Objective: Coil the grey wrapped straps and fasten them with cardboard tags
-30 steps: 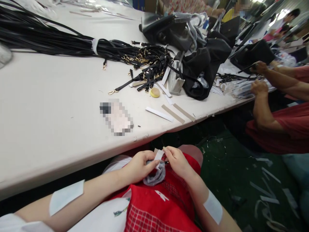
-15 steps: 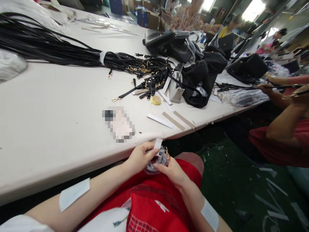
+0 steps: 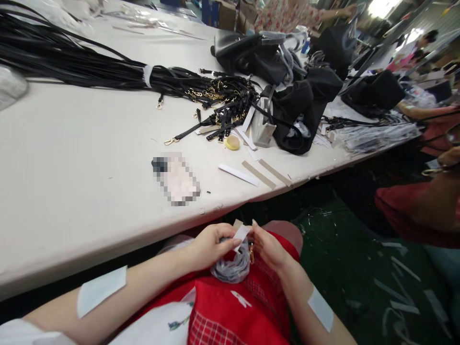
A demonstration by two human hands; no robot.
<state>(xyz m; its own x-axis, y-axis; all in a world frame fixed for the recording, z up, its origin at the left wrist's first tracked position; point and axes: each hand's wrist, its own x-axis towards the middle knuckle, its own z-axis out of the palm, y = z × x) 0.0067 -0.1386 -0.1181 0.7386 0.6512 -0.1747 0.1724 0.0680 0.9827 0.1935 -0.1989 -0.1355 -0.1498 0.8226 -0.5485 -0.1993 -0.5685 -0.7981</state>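
Observation:
Over my lap, my left hand [image 3: 212,245] is closed round the upper part of a coiled strap wrapped in clear plastic [image 3: 232,270], its thumb pressing on a white strip [image 3: 242,234]. My right hand [image 3: 269,248] is at the strip's far end, fingers bent against it and thumb raised. Whether those fingers pinch the strip is hard to see. A gold clasp [image 3: 251,253] hangs at the coil's right side, near my right fingers. The loops of the coil rest against the red apron [image 3: 215,316].
On the white table [image 3: 89,191] lie a phone [image 3: 179,179], loose strips [image 3: 258,175], a yellow tape roll [image 3: 232,142], a bundle of black straps [image 3: 108,72] with gold clasps, and black bags [image 3: 298,110]. A co-worker [image 3: 431,191] sits at the right.
My right hand has moved from the coil's lower side up to the strip's end. The coil hangs lower with more of it showing, and the strip now tilts toward my right hand.

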